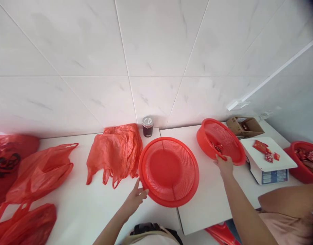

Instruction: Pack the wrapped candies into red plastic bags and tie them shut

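A wide, round red plastic basket (166, 168) with slotted sides is in front of me, with nothing inside. My left hand (136, 198) is at its lower left rim, thumb over the edge and fingers partly behind it. To the right, a second red basket (206, 141) is tilted, a few small red packets (218, 147) gathered low inside. My right hand (224, 165) grips its near rim, fingers closed round the edge. Just right of this basket stands a white scale (271, 153) with several red packets (268, 156) on its platform.
Red plastic bags (115, 149) lie left of the large basket; more bags (41, 170) are farther left. A dark, silver-lidded canister (148, 127) stands by the wall. Behind the scale sits a cardboard box (236, 127). At right, a co-worker's hand (311, 167) is in another red basket (296, 166).
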A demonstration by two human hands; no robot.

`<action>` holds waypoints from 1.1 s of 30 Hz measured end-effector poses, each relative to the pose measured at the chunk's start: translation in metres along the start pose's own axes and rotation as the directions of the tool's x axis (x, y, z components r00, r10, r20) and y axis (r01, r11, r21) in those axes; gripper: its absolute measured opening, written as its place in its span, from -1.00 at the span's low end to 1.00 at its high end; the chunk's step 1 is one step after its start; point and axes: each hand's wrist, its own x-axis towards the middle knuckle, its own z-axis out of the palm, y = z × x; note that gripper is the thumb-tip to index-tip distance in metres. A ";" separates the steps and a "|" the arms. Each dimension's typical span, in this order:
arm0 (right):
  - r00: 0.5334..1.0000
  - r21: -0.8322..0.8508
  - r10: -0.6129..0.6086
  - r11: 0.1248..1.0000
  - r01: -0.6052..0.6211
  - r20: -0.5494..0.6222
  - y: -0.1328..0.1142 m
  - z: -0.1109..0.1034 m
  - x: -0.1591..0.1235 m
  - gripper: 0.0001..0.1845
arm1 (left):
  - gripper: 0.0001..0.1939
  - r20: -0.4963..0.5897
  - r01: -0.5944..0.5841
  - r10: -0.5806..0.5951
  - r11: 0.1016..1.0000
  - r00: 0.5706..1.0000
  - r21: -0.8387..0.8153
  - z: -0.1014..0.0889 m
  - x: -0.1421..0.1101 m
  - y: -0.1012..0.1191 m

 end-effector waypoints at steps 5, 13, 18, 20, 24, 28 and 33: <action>0.999 0.106 -0.044 0.993 0.044 -0.003 -0.039 -0.031 -0.030 -0.41 | 0.03 0.191 -0.133 0.130 0.991 0.973 0.005 0.042 0.042 0.037; 0.959 -0.102 -0.255 0.958 0.268 0.128 -0.091 -0.049 -0.131 -0.56 | -0.08 0.203 -0.212 0.203 0.977 0.958 0.019 0.049 0.049 0.036; 0.931 -0.241 -0.131 0.945 0.221 0.340 -0.089 -0.034 -0.220 -0.63 | -0.32 -0.006 -0.144 0.144 0.989 0.990 0.018 -0.024 0.009 -0.017; 0.884 -0.147 -0.077 0.976 0.162 0.461 -0.082 -0.019 -0.261 -0.65 | -0.36 -0.128 -0.098 0.097 0.995 0.987 0.001 -0.060 -0.008 -0.044; 0.790 -0.004 0.015 1.000 -0.016 0.613 -0.054 0.004 -0.334 -0.67 | -0.30 -0.351 -0.035 0.020 0.999 0.936 -0.035 -0.120 -0.042 -0.091; 0.743 -0.099 0.197 0.980 -0.175 0.640 -0.017 0.003 -0.370 -0.67 | -0.34 -0.451 -0.050 0.032 0.998 0.892 -0.028 -0.155 -0.059 -0.119; 0.819 -0.249 0.270 0.955 -0.160 0.506 0.014 0.017 -0.381 -0.57 | -0.49 -0.560 -0.061 0.105 0.993 0.822 0.097 -0.184 -0.041 -0.129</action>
